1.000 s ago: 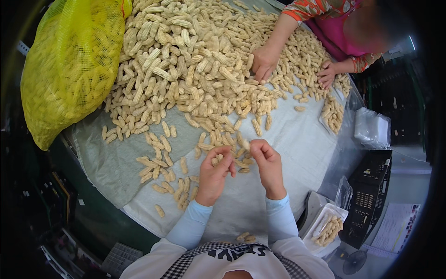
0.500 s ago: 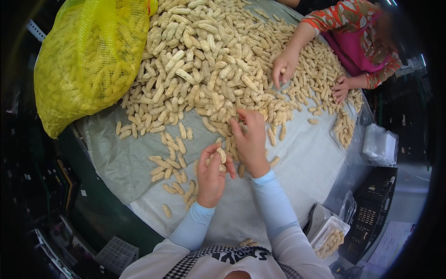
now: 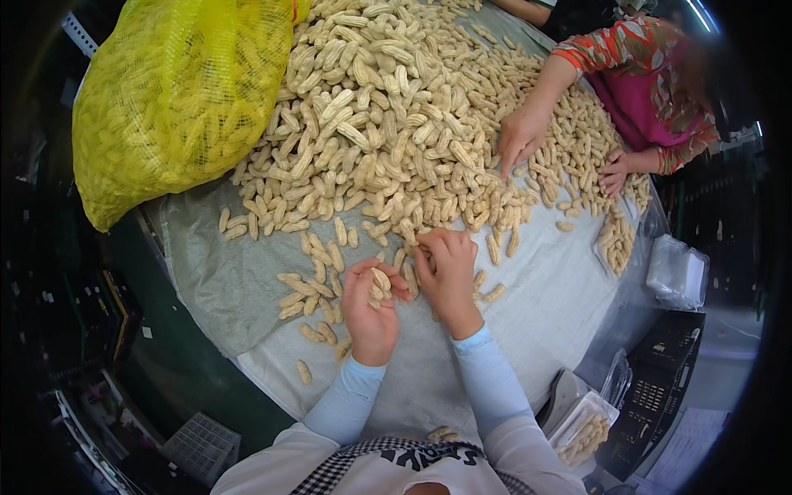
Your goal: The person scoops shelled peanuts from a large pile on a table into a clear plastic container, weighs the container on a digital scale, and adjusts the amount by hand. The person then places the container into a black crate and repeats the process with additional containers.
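Note:
Several unshelled peanuts (image 3: 379, 285) rest in my left hand (image 3: 370, 318), held between its curled fingers and thumb over the pale sheet. Just to the right, my right hand (image 3: 450, 280) is at the near edge of a large peanut heap (image 3: 371, 124). Its thumb and index finger close on a peanut (image 3: 408, 231) there; the other fingers are bent. Left of my left hand, a loose group of peanuts (image 3: 301, 289) lies on the sheet (image 3: 289, 367).
A bulging yellow mesh sack (image 3: 177, 107) of peanuts stands at the far left. Across the heap, a co-worker's hand (image 3: 525, 132) touches peanuts. Plastic trays (image 3: 675, 268), a peanut-filled white tray (image 3: 586, 433) and a black panel with buttons (image 3: 652, 392) are at the right.
My right hand has drawn slightly nearer to me, and its fingers have closed at the heap's edge. My left hand still holds its peanuts. The co-worker's hand has lowered onto the heap.

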Available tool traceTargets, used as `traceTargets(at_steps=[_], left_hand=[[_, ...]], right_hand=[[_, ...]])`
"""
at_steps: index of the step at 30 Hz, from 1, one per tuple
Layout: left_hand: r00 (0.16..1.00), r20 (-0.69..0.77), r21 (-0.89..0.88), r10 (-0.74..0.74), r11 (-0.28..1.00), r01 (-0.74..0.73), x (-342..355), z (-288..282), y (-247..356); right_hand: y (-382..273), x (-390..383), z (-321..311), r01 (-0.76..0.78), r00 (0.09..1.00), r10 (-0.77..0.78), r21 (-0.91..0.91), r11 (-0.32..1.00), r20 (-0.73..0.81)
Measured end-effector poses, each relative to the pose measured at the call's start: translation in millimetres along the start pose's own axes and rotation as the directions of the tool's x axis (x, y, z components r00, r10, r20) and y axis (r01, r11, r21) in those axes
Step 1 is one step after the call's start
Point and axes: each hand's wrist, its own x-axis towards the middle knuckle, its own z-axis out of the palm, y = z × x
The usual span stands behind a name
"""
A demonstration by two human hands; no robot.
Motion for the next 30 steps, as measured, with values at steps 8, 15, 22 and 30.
traceTargets(at_steps=[8, 15, 22, 30], left_hand=[[0.997, -0.068, -0.005, 0.028, 1.000, -0.029, 0, -2, 3], [0.992, -0.113, 0.043, 0.050, 0.998, -0.045, -3, 1, 5], [0.993, -0.106, 0.073, 0.054, 0.996, -0.046, -5, 6, 8], [0.993, -0.107, 0.128, -0.046, 0.990, 0.060, -4, 2, 3]], right_hand=[[-1, 19, -15, 0.036, 0.999, -0.034, 0.030, 0.999, -0.037], [-22, 56, 5, -0.059, 0.998, 0.059, 0.008, 0.998, -0.014], [-23, 61, 31, -0.019, 0.999, 0.013, -0.201, 0.979, -0.032], [-15, 32, 11, -0.341, 0.940, 0.325, 0.331, 0.880, 0.106]])
